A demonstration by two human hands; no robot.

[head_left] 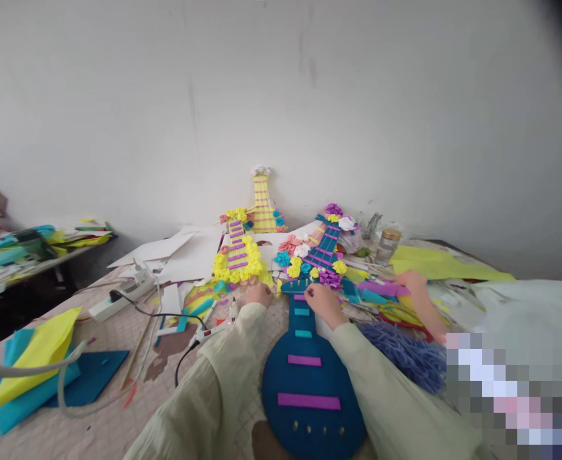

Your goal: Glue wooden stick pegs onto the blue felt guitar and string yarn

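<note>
A dark blue paper lute-like instrument [304, 377] lies flat in front of me, its neck pointing away. Purple and turquoise strips cross its neck and body, and several small pale dots line its lower part. My right hand [326, 303] is at the top of the neck, fingertips pinched together by the head. Just left of the neck, my left hand [259, 294] is closed too, apart from the instrument. What either hand pinches is too small to make out. A glue gun [213, 331] lies left of my left hand.
Decorated paper instruments, one yellow [237, 255] and one blue [326, 246], stand behind. A co-worker's hand [422, 297] reaches in from the right, near blue yarn [400, 354]. Left are a power strip [122, 296], cables and coloured sheets [36, 364]. A glass jar [387, 246] stands behind.
</note>
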